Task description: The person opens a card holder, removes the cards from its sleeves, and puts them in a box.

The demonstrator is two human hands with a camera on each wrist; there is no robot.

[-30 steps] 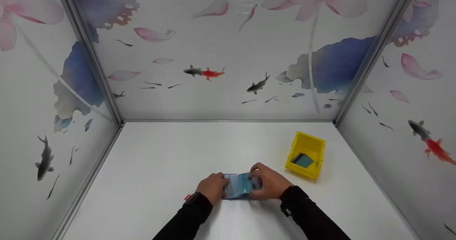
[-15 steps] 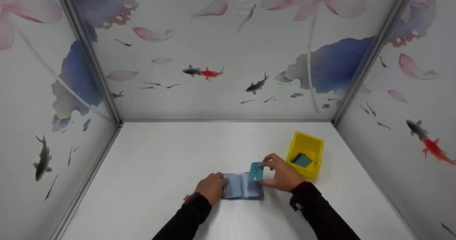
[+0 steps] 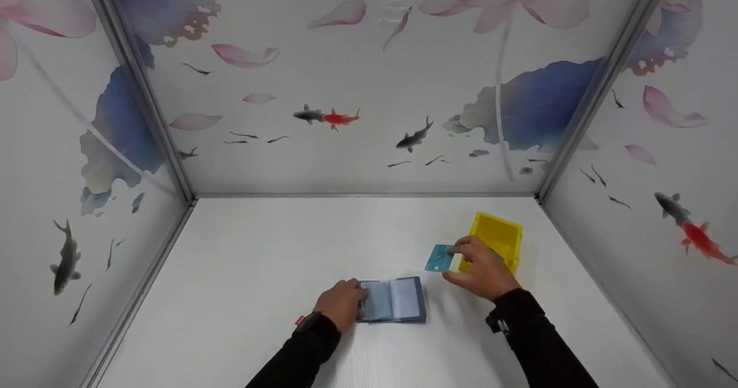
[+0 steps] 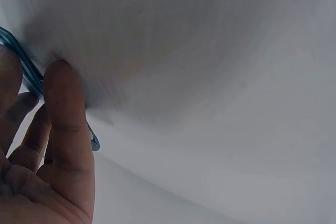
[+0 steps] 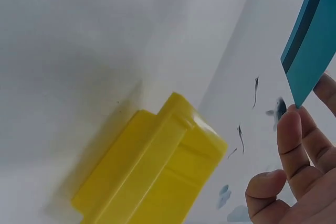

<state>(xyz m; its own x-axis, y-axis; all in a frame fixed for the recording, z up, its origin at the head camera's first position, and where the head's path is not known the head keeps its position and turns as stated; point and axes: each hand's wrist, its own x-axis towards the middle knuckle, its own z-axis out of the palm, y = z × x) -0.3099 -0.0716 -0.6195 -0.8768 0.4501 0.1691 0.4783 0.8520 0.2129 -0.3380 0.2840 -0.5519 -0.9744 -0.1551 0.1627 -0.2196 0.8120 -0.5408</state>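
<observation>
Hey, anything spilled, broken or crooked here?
Nothing looks spilled or broken. The yellow bin sits slightly askew, not square with the table; the left hand holds an open blue booklet, the right hand a teal card.

Card (image 3: 439,257) is teal, with darker line markings and a small pale mark on the face in the head view, and a dark stripe (image 5: 304,23) near one edge of the face in the right wrist view. Booklet (image 3: 393,301) shows slate-blue at its cover and pale, whitish-blue pages; bin (image 3: 499,232) is bright yellow, both sleeves (image 3: 548,337) black, the small tag (image 3: 300,320) red. Tabletop (image 3: 277,261) is white, rails (image 3: 141,88) grey, walls (image 3: 340,169) white, printed with pink petals, blue-to-grey leaves, and dark-grey and red fish.
</observation>
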